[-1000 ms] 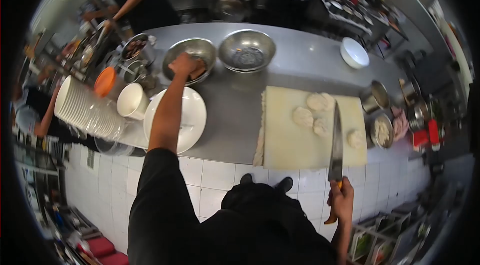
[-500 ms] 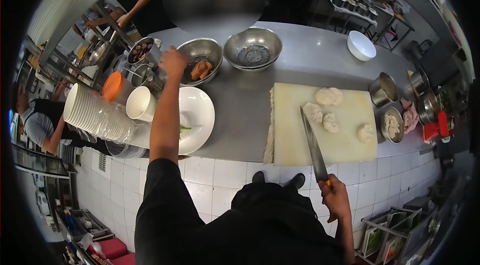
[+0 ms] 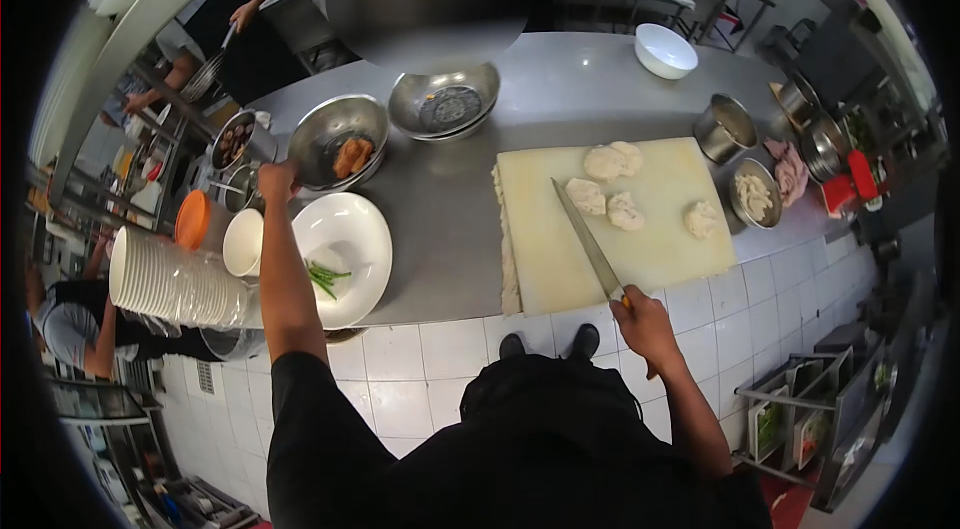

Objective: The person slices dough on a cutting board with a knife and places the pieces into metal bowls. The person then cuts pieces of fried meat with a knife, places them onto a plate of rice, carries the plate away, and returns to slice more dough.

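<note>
My right hand [image 3: 645, 324] grips the handle of a long kitchen knife [image 3: 590, 244], its blade lying across the left part of the pale cutting board [image 3: 660, 274]. Several lumps of whitish dough or meat, among them one lump [image 3: 626, 211] near the blade, rest on the board. Over on the left, my left hand [image 3: 278, 181] is at the near-left rim of a metal bowl [image 3: 305, 134]; its fingers are hidden, and contact with the rim cannot be made out. Brown-orange pieces of food [image 3: 352, 158] lie in that bowl. Beneath my left forearm, a white plate [image 3: 372, 274] carries green strips [image 3: 325, 277].
A second metal bowl [image 3: 480, 89] stands behind. Stacked white cups [image 3: 165, 274], an orange container [image 3: 196, 220] and a metal pot [image 3: 238, 142] crowd the left. To the right are a steel pot [image 3: 724, 129], a bowl of pale slices [image 3: 755, 194] and a white bowl [image 3: 666, 51]. Other people work beyond the counter.
My left hand has drawn back toward me, from beside the bowl to its near-left rim. The green strips on the plate are now less covered. The whole view has shifted; the knife stays in my right hand.
</note>
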Demonstrator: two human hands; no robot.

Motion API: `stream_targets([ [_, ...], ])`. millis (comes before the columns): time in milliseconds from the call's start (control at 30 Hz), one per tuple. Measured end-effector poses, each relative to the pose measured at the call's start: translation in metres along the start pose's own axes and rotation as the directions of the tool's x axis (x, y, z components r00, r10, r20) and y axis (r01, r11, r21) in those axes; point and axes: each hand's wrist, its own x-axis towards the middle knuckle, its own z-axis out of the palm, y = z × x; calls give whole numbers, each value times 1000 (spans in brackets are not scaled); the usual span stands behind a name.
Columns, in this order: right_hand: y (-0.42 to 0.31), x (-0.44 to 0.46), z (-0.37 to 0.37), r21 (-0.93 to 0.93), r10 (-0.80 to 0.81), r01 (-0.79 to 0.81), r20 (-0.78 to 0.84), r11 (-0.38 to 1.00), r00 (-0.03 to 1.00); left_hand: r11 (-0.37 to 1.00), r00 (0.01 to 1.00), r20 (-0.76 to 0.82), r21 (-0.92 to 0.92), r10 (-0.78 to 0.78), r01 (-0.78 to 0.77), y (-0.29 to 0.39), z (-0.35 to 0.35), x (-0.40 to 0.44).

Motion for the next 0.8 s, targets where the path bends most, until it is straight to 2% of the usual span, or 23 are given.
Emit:
stream_targets([
  [67,10,6,6,-63,-58,54,-60,997,997,971,998,-60,-239,-11,-3,-5,3,0],
  [167,15,13,6,-77,-55,47,-111,996,992,895,999,49,-447,12,12,-4,-2,-13],
  [267,22,21,1,-56,-83,78,-104,995,991,926,1000,17,-378,-12,17,-6,-7,-13],
  [433,30,31,-9,-79,-107,102,-55,992,993,854,994,-89,-510,67,-103,19,-37,-51],
  [533,40,34,-13,-4,-127,127,-12,992,992,881,964,-153,-396,215,-259,55,-49,-106],
  [600,55,42,-12,84,-119,115,41,990,992,841,947,-83,-440,310,-314,71,-40,-138],
  [633,49,39,-20,129,-67,56,84,990,994,822,935,-43,-465,352,-330,78,-32,-159],
  [700,32,38,-36,210,33,-70,175,975,984,841,911,37,-403,410,-362,94,-16,-207],
  [800,31,39,-50,224,48,-104,240,969,970,823,855,111,-356,507,-442,101,18,-273],
])
